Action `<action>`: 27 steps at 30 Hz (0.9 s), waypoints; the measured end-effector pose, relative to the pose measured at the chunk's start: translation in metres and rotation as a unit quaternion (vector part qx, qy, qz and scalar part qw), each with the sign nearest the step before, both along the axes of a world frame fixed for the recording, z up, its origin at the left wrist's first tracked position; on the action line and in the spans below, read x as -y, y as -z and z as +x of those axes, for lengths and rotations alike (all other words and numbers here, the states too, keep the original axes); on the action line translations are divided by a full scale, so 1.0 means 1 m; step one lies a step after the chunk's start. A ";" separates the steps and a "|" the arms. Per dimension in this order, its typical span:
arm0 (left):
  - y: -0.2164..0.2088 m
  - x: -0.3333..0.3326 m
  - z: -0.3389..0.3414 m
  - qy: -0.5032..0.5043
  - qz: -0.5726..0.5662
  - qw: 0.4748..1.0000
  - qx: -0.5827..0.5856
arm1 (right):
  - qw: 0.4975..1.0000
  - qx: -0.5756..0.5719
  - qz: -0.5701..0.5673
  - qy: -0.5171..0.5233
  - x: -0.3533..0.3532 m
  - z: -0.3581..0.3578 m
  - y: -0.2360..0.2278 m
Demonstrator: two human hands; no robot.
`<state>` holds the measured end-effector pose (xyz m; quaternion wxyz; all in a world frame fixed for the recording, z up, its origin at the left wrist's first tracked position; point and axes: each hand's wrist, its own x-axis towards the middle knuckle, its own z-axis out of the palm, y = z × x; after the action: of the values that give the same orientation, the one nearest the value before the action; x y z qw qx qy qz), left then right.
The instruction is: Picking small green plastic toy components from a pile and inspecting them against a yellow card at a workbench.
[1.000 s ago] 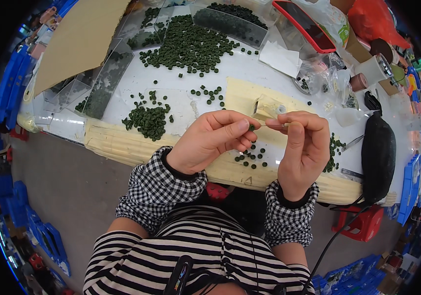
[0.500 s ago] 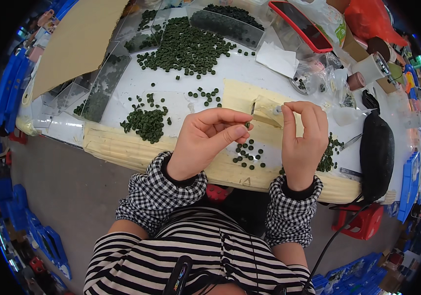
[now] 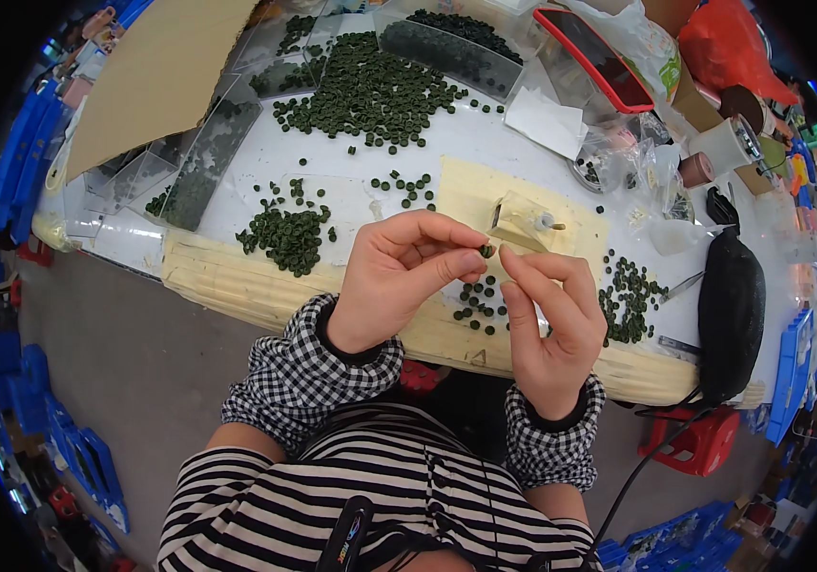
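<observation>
- Blue bins are lining the grey floor left of the desk.
- A cardboard sheet is covering part of the clear trays toward the far left corner.
- A bead pile is lying near the front edge.
- The left hand is pinching one green bead above the front edge.
- The right hand is hovering just beside; whether its fingers are pinching anything, I cannot tell. Work on this bead seems in hand, calling for a steady left pinch.
- A black pouch is resting by the right edge.

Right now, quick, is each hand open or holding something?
Left hand: closed, pinching a small green piece.
Right hand: open, with nothing visible in it.
</observation>
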<state>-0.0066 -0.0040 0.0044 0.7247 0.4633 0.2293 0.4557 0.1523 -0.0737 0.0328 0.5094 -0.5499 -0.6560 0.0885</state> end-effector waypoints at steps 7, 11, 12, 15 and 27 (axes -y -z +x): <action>0.002 -0.001 0.000 -0.004 0.023 1.000 0.009 | 1.000 -0.011 0.015 -0.019 -0.003 -0.003 0.008; 0.003 -0.001 0.000 -0.009 0.043 0.999 0.009 | 0.999 -0.011 0.022 -0.029 -0.003 -0.002 0.010; 0.004 -0.001 0.000 -0.010 0.050 0.999 0.007 | 0.999 -0.013 0.024 -0.032 -0.003 -0.002 0.011; 0.004 -0.001 0.001 -0.013 0.063 0.998 0.004 | 0.999 -0.015 0.022 -0.037 -0.003 0.000 0.012; 0.003 0.000 0.001 -0.012 0.068 0.998 0.000 | 0.998 0.001 0.034 -0.053 -0.005 0.003 0.013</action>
<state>-0.0059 -0.0043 0.0012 0.6857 0.5087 0.2039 0.4790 0.1554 -0.0690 0.0200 0.5214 -0.4967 -0.6876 0.0927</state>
